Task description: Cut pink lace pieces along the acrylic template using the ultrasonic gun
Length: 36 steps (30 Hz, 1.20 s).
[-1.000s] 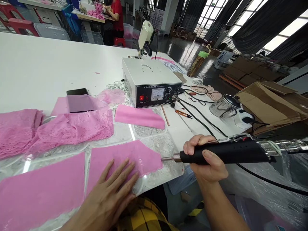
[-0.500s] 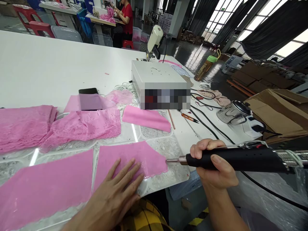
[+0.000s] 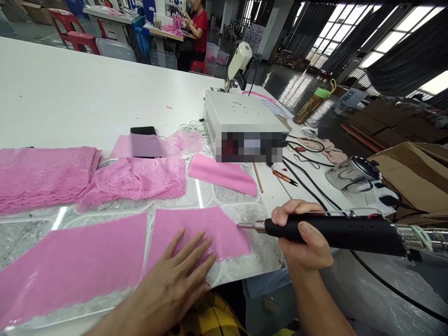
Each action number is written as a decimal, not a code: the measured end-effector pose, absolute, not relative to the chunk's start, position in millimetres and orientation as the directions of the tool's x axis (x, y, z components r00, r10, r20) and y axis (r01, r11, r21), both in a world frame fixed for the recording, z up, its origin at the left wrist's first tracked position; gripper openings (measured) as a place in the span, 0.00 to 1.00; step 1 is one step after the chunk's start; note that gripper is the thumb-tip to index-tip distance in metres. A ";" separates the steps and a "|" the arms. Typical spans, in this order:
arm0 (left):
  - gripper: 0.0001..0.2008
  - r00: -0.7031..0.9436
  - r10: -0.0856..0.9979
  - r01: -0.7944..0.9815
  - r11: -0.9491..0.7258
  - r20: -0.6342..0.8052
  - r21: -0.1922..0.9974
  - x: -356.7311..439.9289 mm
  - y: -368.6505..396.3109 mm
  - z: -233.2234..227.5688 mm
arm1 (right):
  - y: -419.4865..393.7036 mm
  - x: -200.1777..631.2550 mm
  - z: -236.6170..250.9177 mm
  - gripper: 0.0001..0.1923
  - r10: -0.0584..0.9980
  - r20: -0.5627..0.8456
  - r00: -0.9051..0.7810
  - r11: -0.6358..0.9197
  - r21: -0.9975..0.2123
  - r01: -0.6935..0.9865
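My left hand (image 3: 182,270) lies flat with fingers spread on a cut pink fabric piece (image 3: 224,233), holding nothing. My right hand (image 3: 304,233) is wrapped around a black-handled tool with a thin metal tip (image 3: 325,232). That tip touches or hovers just over the slanted right edge of the fabric; contact is hard to tell. To the left lies a larger pink fabric panel (image 3: 80,261). Behind are a folded pink strip (image 3: 222,175), a crumpled pink lace piece (image 3: 140,182) and a stack of pink lace (image 3: 45,177).
A grey box with a blurred front panel (image 3: 245,109) stands behind the fabric, with black cables at its right. Orange thread snips (image 3: 284,177), a glass jug (image 3: 352,175) and a phone (image 3: 143,142) partly under sheer fabric lie about. A cardboard box (image 3: 416,172) stands right. Another person (image 3: 199,32) sits far back.
The tool's tip has moved up and left along the fabric's slanted edge. My left hand stays spread on the same piece. The whole view has shifted slightly.
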<state>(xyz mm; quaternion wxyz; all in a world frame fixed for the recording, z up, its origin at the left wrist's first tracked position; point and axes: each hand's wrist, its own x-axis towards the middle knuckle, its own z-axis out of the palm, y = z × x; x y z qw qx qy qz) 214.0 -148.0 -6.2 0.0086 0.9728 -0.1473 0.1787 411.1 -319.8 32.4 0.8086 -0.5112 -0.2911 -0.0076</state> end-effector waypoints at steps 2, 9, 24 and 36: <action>0.20 0.893 -0.280 -0.289 -0.957 0.353 -0.027 213.9 -148.1 -6.2 | -319.3 411.0 32.0 0.06 0.291 0.484 0.825 0.469 -0.824 0.317; 0.20 0.898 -0.267 -0.284 -0.959 0.349 -0.001 212.9 -148.9 -5.9 | -317.7 409.7 31.0 0.04 0.291 0.468 0.835 0.456 -0.835 0.309; 0.18 0.910 -0.206 -0.253 -0.963 0.361 0.088 210.7 -151.1 -7.7 | -290.6 410.0 32.5 0.06 0.294 0.473 0.831 0.490 -0.821 0.294; 0.17 0.898 -0.169 -0.245 -0.959 0.406 0.140 211.5 -152.8 -7.9 | -289.5 411.6 31.5 0.05 0.298 0.487 0.821 0.460 -0.827 0.324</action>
